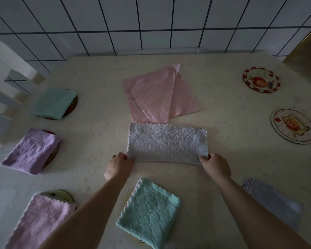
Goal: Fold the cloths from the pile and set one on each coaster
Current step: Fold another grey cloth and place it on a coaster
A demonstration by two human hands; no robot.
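My left hand (119, 165) pinches the near left corner of the white cloth (167, 142) & my right hand (216, 166) pinches the near right one. It lies folded mid table. Fingertips hide under the edge. Pink pile (160, 94) is just behind. Bare coasters (293, 125) sit far right; one is cut off at the edge.

A cream tablecloth (223, 159) with a faint dotted pattern covers the table from near edge to far. Beyond its far edge lies a floor (151, 18) of large pale tiles with dark grout lines. On the far left stands a white chair (5, 72) with slatted parts, pulled near the table's corner. At the far right, a brownish wooden edge (305, 44) cuts in. The light is dim and soft.
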